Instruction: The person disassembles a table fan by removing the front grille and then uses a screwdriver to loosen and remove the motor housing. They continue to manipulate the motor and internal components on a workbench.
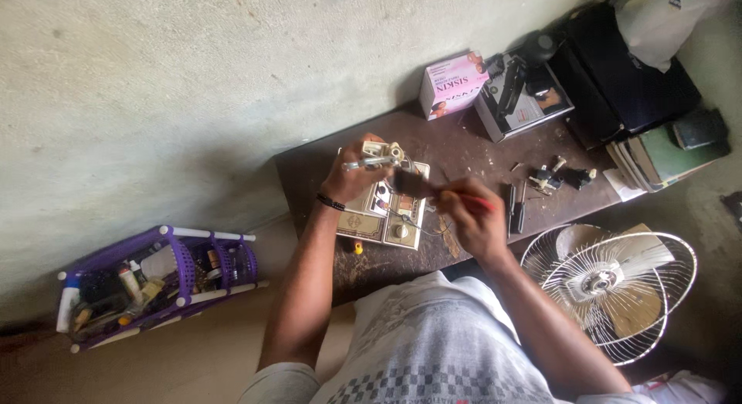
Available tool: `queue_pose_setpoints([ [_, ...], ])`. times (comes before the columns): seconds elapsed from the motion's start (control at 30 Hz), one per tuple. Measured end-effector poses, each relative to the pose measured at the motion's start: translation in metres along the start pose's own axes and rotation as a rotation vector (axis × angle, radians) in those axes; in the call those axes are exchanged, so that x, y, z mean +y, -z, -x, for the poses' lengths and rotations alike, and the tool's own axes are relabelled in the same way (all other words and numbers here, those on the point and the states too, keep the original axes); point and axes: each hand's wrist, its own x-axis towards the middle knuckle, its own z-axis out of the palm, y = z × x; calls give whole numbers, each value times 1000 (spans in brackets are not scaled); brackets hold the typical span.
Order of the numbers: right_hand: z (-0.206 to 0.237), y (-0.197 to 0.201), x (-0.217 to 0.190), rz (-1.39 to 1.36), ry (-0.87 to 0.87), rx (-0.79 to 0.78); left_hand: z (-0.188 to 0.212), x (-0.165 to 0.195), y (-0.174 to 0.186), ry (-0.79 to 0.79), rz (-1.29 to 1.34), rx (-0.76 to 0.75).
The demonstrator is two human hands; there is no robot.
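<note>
Small cream-coloured electrical part (380, 153) with a metal prong: held up above the bench (464, 145), over a cream panel; detail too small to tell further.

Cream panel (384, 211): flat, rectangular, with round knobs and small fittings on its face; lies on the bench directly below the hands, thin wires trailing from its right edge.

Left hand (352, 176): fingers closed around the small part, pinching it from below; dark bracelet (330, 202) at the wrist; forearm reaches up from the lower left, elbow bent.

Right hand (471, 214): fingers curled shut on a red-handled brush (433, 189), whose dark head points left, touching or just beside the held part; forearm comes in from the lower right.

Bench: dark brown, scuffed, set against a pale wall.

Pink box (454, 84): at the back edge of the bench.

Open grey case (524, 98): just right of the pink box.

Dark pens or tools (516, 207): near the right hand.

Small black parts (560, 176): farther right on the bench.

Fan guard (610, 288): white wire, on the floor to the right.

Purple rack (154, 284): plastic, holding bottles, on the floor to the left.
</note>
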Motion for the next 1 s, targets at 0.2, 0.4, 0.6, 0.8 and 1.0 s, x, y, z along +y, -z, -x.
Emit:
queue_pose_setpoints([
  [0.2, 3, 22, 45, 120, -251, 143, 8, 12, -10, 116, 155, 202],
  [0.4, 27, 51, 86, 101, -285, 210, 58, 12, -75, -15, -510, 822],
  [0.6, 42, 53, 102, 41, -311, 230, 96, -12, -125, 80, -427, 411],
  [0.8, 43, 57, 91, 60, -330, 190, 53, -32, -129, 213, -577, 423],
  [1.0, 51, 60, 85, 93, -359, 230, 8, -17, -115, 568, -629, 382],
])
